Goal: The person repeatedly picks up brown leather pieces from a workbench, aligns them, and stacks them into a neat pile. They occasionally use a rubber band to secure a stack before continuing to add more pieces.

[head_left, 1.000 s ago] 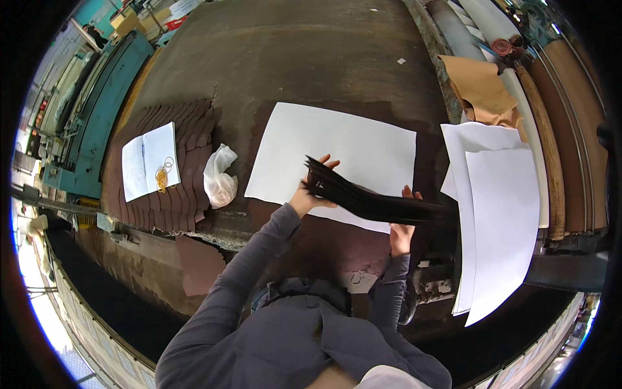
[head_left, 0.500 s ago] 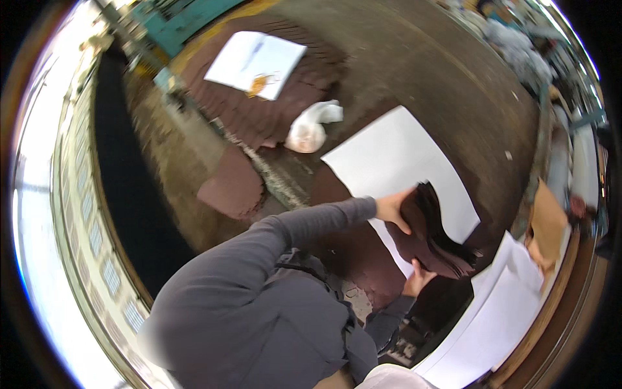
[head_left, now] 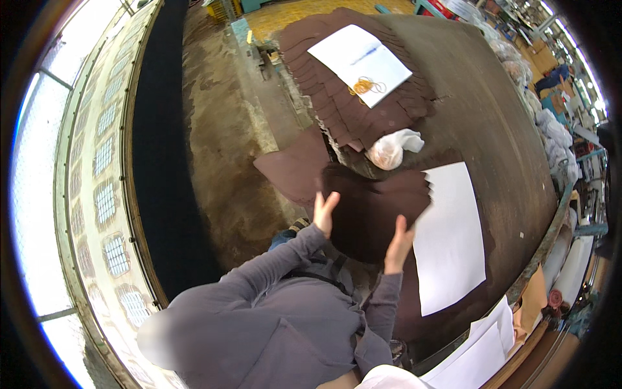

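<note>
My left hand (head_left: 325,214) and my right hand (head_left: 398,245) grip a stack of thin dark brown sheets (head_left: 372,211) between them. The left thumb and fingers close on the stack's left edge. At its lower right edge is the right hand, thumb up. The stack's upper edge dips in a curve, and its right end looks stepped where the layers are offset. Just right of it lies a large white paper sheet (head_left: 451,240) on the dark worktable. Left of the stack, a brown sheet piece (head_left: 295,162) hangs over the table's edge.
Beyond is a broad pile of overlapping brown pieces (head_left: 324,84), topped by white paper (head_left: 359,55) and yellow rubber bands (head_left: 367,85). A knotted white plastic bag (head_left: 387,152) sits nearby. White sheets (head_left: 473,350) rest at lower right. Bagged bundles line the right side.
Both hands have carried the brown stack leftward off the white sheet, and it is now turned and spread flatter. My left hand has shifted to its left edge. The view has swung round.
</note>
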Motion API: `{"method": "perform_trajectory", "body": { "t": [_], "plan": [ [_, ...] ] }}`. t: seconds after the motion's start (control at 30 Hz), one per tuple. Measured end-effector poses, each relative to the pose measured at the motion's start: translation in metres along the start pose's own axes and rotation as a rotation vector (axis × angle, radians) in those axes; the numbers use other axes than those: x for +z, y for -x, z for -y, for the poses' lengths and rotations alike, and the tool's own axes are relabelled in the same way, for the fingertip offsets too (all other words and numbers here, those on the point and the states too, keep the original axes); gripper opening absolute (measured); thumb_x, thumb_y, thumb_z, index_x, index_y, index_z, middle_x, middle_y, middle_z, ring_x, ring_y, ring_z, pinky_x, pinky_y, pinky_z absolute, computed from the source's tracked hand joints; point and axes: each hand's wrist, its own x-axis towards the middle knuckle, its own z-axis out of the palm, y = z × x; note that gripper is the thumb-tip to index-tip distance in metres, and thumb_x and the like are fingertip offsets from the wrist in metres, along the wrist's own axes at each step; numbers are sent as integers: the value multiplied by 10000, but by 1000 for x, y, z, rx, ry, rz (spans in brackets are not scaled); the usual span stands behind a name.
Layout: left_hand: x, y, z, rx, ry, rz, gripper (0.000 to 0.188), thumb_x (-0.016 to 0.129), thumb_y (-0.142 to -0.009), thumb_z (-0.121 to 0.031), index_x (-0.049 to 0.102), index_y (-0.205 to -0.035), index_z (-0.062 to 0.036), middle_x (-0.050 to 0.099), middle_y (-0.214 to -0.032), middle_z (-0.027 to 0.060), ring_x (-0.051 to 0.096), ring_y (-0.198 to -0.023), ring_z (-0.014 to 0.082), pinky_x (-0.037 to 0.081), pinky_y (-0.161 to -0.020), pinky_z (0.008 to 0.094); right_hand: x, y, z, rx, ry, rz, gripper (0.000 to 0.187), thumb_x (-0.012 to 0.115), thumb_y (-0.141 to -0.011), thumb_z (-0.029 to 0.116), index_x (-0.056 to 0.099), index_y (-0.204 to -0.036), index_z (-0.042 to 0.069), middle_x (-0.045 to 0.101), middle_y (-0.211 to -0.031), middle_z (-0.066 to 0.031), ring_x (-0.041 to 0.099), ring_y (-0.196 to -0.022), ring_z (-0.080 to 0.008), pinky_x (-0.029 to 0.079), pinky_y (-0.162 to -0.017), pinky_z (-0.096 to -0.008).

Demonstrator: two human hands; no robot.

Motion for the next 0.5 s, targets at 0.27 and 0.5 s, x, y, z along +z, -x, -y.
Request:
{"method": "perform_trajectory", "body": {
  "t": [0.27, 0.5],
  "plan": [
    [-74, -41, -103, 184, 42, -541, 631, 659, -825, -433, 440, -1304, -85, 544, -1196, 78, 549, -1039, 240, 451, -889, 389, 177, -65, 23, 130, 397, 458, 629, 504, -884, 502, 428, -1293, 30, 577, -1137, -267, 543, -1070, -417, 427, -877, -465],
    [-185, -140, -51, -50, -1, -707, 912, 658, -734, -592, 353, -1350, 7, 448, -1329, 167, 497, -1125, 297, 407, -971, 442, 206, -41, -45, -58, 299, 522, 661, 655, -833, 276, 339, -1369, 53, 422, -1351, -186, 442, -1220, -335, 385, -993, -401]
  ]
}}
